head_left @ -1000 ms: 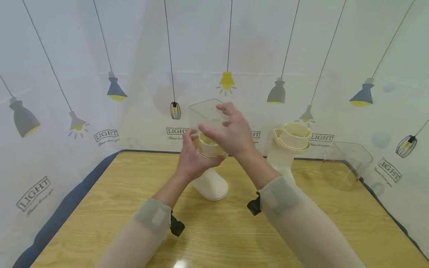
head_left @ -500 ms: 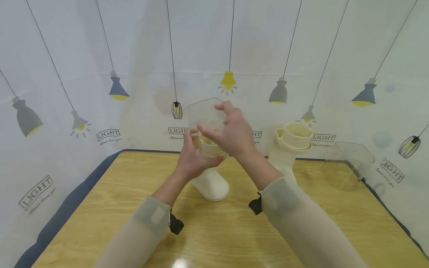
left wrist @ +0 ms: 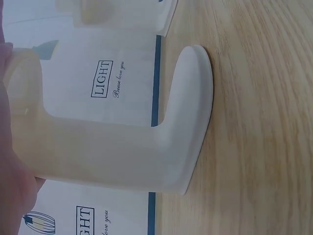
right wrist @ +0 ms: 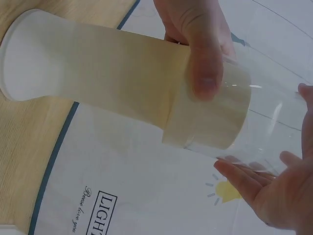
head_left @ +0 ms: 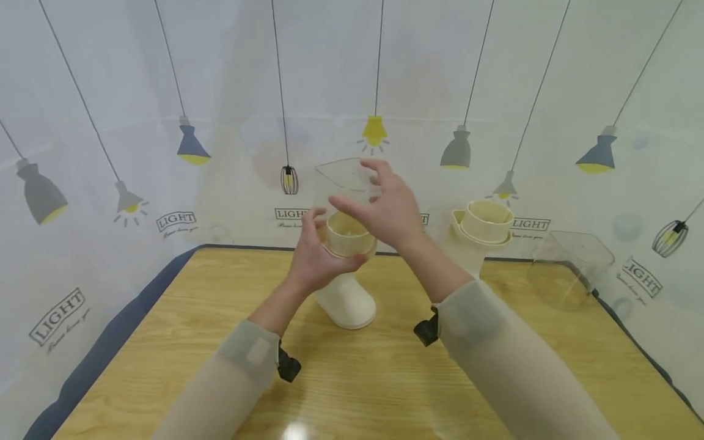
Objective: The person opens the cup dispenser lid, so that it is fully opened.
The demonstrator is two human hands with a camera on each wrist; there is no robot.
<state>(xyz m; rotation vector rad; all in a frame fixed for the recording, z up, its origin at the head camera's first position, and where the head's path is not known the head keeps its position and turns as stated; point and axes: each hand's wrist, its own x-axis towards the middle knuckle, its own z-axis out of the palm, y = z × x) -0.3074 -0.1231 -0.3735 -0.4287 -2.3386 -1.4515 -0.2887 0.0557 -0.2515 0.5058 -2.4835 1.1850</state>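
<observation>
A cream plastic stand [head_left: 346, 302] with a round, cup-like top [head_left: 348, 239] stands upright on a broad foot in front of me. My left hand [head_left: 316, 256] grips it just below the round top, thumb on the near side. Over that top sits a clear plastic container [head_left: 337, 177], its lower end around the cream ring in the right wrist view. My right hand [head_left: 387, 211] loosely curls about the container's right side, thumb [right wrist: 239, 181] at its wall. Part of the container is hidden behind the right hand.
A second cream stand [head_left: 484, 227] of the same kind is at the back right. Beside it, near the table's right edge, stands another clear container [head_left: 569, 272]. The wooden table [head_left: 363, 391] ends at a lamp-printed curtain [head_left: 236, 153].
My right hand has shifted slightly right and up, and the clear container's rim has tilted and moved a little with it. The left hand and the stand have stayed in place.
</observation>
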